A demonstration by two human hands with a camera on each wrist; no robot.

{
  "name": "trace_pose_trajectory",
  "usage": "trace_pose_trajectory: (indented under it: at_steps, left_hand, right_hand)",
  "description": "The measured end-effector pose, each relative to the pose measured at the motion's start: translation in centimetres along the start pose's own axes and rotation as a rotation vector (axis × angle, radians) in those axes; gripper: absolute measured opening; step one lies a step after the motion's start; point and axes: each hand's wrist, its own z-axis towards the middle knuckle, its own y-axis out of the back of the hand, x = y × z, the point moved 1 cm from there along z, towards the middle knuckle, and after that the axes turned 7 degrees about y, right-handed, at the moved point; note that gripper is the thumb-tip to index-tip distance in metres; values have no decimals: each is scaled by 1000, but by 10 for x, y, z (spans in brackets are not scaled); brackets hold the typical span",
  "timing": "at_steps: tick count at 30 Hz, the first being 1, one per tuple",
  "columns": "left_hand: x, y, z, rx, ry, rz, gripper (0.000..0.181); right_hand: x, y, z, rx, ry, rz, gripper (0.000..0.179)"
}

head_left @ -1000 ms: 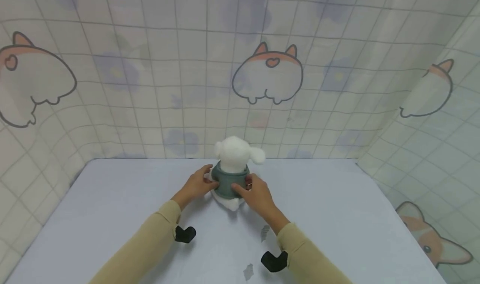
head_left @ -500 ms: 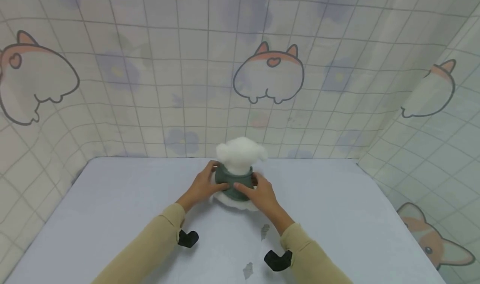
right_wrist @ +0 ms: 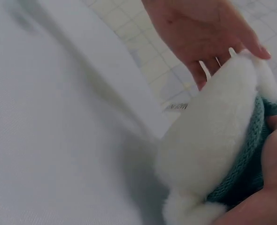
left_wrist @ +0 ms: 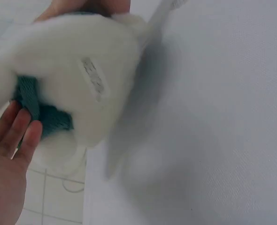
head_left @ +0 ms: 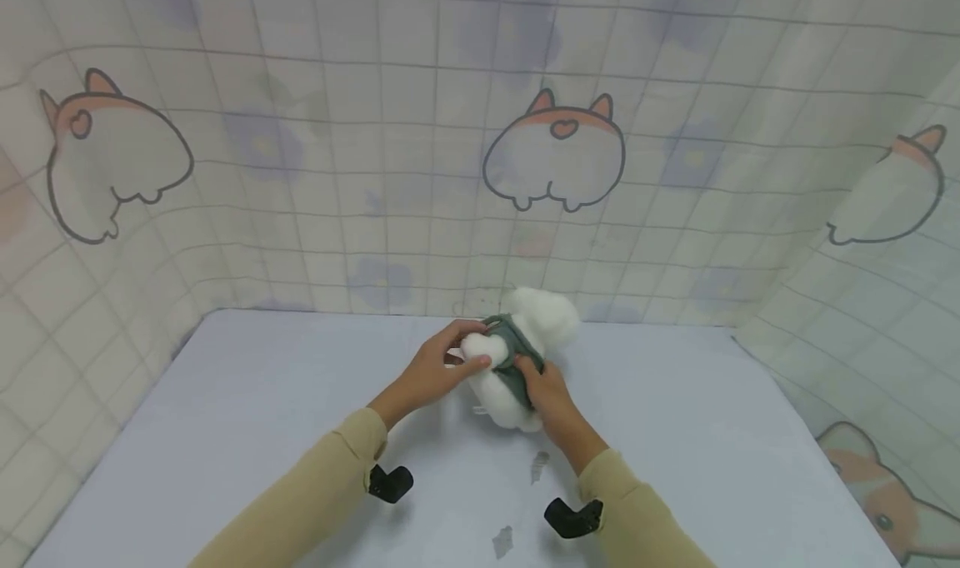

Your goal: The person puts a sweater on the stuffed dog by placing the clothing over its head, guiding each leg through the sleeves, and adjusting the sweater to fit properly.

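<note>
A white plush toy (head_left: 501,397) with a green knitted sweater (right_wrist: 251,161) is tilted to the right near the table's back edge. My left hand (head_left: 429,374) holds it at a white limb on the left, thumb in front and fingers behind. In the left wrist view, fingers of that hand touch the sweater's knit edge. My right hand (head_left: 555,403) grips the toy's body through the sweater, thumb on the knit. A printed tag (left_wrist: 95,79) shows on the white fur. The toy's face is hidden.
A white table (head_left: 300,401) lies under the toy. Behind it and at the sides hangs a gridded curtain (head_left: 405,185) with dog drawings. Two grey marks (head_left: 503,541) show on the tabletop. Black wrist mounts (head_left: 573,518) stick out from the sleeves.
The toy has gone from upright to leaning right, shifted rightward in view. My left hand has moved from the sweater's side to a white limb. The right hand keeps its hold.
</note>
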Motion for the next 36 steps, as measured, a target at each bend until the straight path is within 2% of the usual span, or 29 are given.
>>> trace_pose_trajectory:
  at_steps: [3,6,9,13,16,19,22,27,30,33,36]
  left_hand:
    - [-1,2,0,-26,-40,-88,33]
    - [-2,2,1,-62,-88,-75,26]
    - [-3,0,1,-95,-172,45,27]
    - [-4,-6,2,-184,-288,250,45]
    - [-5,-8,3,-273,-313,391,53]
    - [-7,-8,4,-341,-305,448,42]
    - [-10,-7,4,-358,-277,421,27]
    - [-11,-11,3,-281,-225,412,11]
    - [-11,-14,3,-282,-246,414,8]
    - [-12,-16,2,-291,-272,333,12]
    - [-8,-18,-1,-262,-264,231,16]
  right_hand:
    - [0,6,-1,19,-6,126,63]
    - [-1,11,-1,57,2,262,57]
    - [-2,14,-1,109,-3,349,57]
    - [-3,13,-1,176,27,406,57]
    - [-2,11,-3,205,48,392,56]
    - [-1,10,-4,213,42,358,56]
    - [1,9,-6,204,38,342,56]
    - [3,8,-7,160,39,344,55]
    - [3,6,-6,136,42,344,55]
    - [3,4,-6,111,40,329,55]
    - [4,3,-5,77,38,314,55]
